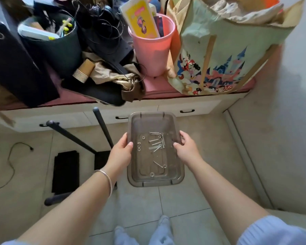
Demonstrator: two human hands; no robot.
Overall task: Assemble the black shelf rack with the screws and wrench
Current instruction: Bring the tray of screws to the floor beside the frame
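Above a pale tiled floor [193,200], before a cluttered pink-topped bench [159,89] at 12 o'clock, a clear plastic tray [155,181] is gripped by the left hand [121,151] and right hand [186,147] — one per long side. Inside lie screws [156,143] and washers [139,146] — black rack parts [65,171] rest at 9 o'clock.

Both arms outstretched — left hand [121,152] and right hand [185,147] gripping, fingers curled.

Both hands, left [121,152] and right [186,146], gripped clear tray [155,181] mid-frame; screws [156,142] and washers [139,146] loose inside; black rack parts [65,171] lower left.
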